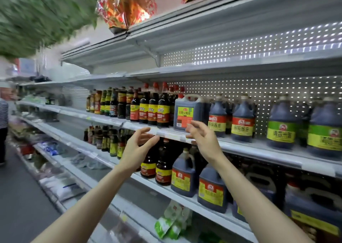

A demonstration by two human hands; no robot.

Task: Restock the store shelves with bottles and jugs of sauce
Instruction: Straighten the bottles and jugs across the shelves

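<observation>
Both hands up at mid shelf (259, 148), empty. L hand (138, 146): fingers apart, loosely bent, gripping nothing, in front of shelf's front rim. R hand (202, 138): fingers spread, nothing held, tips just in front of square sauce jug (187, 111); can't tell if touching. Jug stands upright on shelf, at R hand's 11 o'clock. Red-cap bottles (153, 109) at jug's 9, round jugs (242, 118) at its 3. Lower-shelf jugs (183, 174) at 6.
</observation>
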